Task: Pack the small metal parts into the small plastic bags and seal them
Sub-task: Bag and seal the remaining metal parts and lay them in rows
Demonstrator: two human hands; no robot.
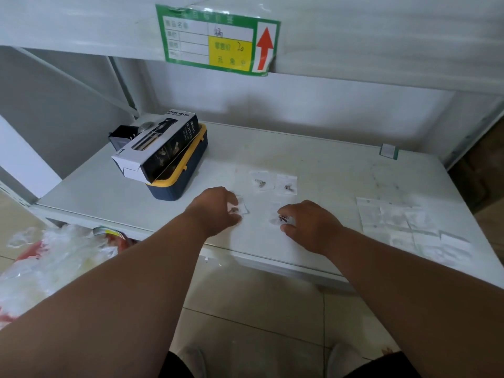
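My left hand point(215, 211) rests on the white shelf point(341, 173) and pinches a small clear plastic bag point(242, 207) by its near edge. My right hand point(308, 225) is curled over a small metal part point(282, 219) and pinches it just above the shelf. Behind the hands lie two small bags, each with metal parts inside: one bag point(261, 182) on the left, the other bag point(287, 186) on the right. Several empty clear bags point(403, 222) are spread out at the right.
A blue box with a yellow rim point(177, 184) stands at the back left, with a black-and-white spray bottle carton point(158, 145) lying on top. A heap of clear plastic wrapping point(54, 257) sits on the floor at the left. An upper shelf with a green label point(218, 39) hangs overhead.
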